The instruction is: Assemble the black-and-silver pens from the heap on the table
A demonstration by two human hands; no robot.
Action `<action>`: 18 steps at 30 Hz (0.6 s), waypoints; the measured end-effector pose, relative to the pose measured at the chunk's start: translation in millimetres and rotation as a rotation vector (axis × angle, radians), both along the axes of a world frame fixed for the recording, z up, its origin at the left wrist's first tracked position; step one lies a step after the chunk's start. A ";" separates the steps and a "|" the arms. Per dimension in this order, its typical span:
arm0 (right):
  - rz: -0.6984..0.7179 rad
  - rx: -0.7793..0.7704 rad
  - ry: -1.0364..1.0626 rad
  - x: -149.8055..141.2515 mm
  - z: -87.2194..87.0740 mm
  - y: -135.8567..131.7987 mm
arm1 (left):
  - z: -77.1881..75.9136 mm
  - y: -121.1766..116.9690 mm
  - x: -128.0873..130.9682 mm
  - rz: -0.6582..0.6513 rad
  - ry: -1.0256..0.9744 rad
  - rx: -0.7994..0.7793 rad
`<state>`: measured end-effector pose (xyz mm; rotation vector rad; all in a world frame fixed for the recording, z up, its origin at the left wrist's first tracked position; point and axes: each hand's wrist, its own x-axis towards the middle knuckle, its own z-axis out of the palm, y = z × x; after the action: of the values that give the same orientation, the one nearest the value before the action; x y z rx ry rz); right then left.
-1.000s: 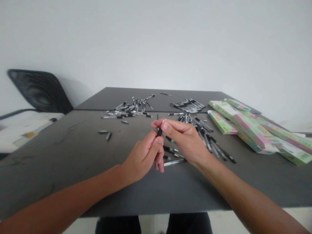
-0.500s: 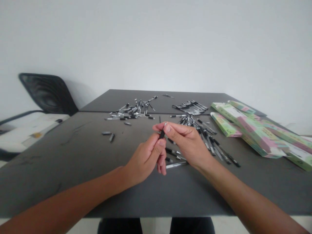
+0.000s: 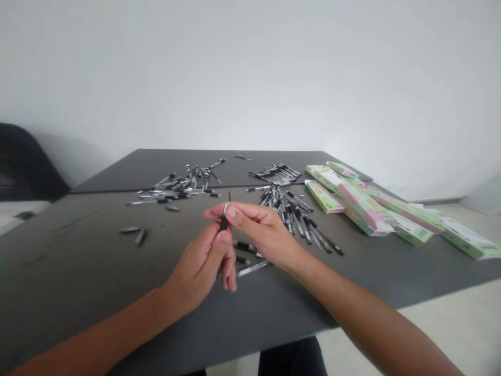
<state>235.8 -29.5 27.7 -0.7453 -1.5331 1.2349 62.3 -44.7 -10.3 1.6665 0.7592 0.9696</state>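
My left hand [image 3: 203, 261] is closed round a pen barrel [image 3: 224, 223] whose black grip points up between thumb and forefinger; the rest of the barrel is hidden in the hand. At the barrel's upper end, my right hand [image 3: 260, 227] pinches the silvery tip between thumb and forefinger. Both hands meet above the near part of the dark table [image 3: 250, 318]. Just behind and below the right hand lie a few loose pens [image 3: 246, 246] with black grips and a clear pen tube [image 3: 253, 268].
Behind my right hand spreads a heap of pens [image 3: 297, 216]. A neat row of pens [image 3: 276, 174] lies farther back. Pen parts [image 3: 176, 189] are scattered at left, with two caps [image 3: 135, 233] nearer. Green-and-pink boxes [image 3: 360, 203] pile up at right. A black chair [image 3: 27, 162] stands left.
The view has turned to the right, so everything appears farther left and more of the boxes shows. Both hands keep the same hold on the pen barrel and its tip.
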 end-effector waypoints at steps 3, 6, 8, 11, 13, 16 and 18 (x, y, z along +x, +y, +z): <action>-0.012 0.018 0.032 -0.2 -2.2 1.8 | -2.2 2.9 -0.4 0.017 0.021 0.033; -0.047 0.008 0.051 -1.1 -2.9 1.9 | -2.0 3.8 -0.8 0.023 0.020 0.040; -0.062 -0.009 0.058 -1.4 -2.3 1.0 | -1.1 3.4 -0.3 0.017 0.011 0.035; -0.085 -0.032 0.061 -1.2 -1.4 -0.7 | -1.0 3.0 1.1 -0.003 -0.020 0.022; -0.088 -0.043 0.067 -1.0 -1.2 -1.9 | -2.2 3.2 1.6 -0.014 -0.031 0.019; -0.046 -0.045 0.068 -1.3 -1.9 -2.6 | -4.3 3.4 1.4 -0.017 -0.026 0.030; -0.040 -0.032 0.059 -0.8 -3.2 -0.2 | -4.9 3.8 1.0 -0.019 -0.022 0.043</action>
<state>235.0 -29.7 24.6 -0.7503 -1.4472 1.2439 63.3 -40.8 -15.2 1.6945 0.7112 0.9963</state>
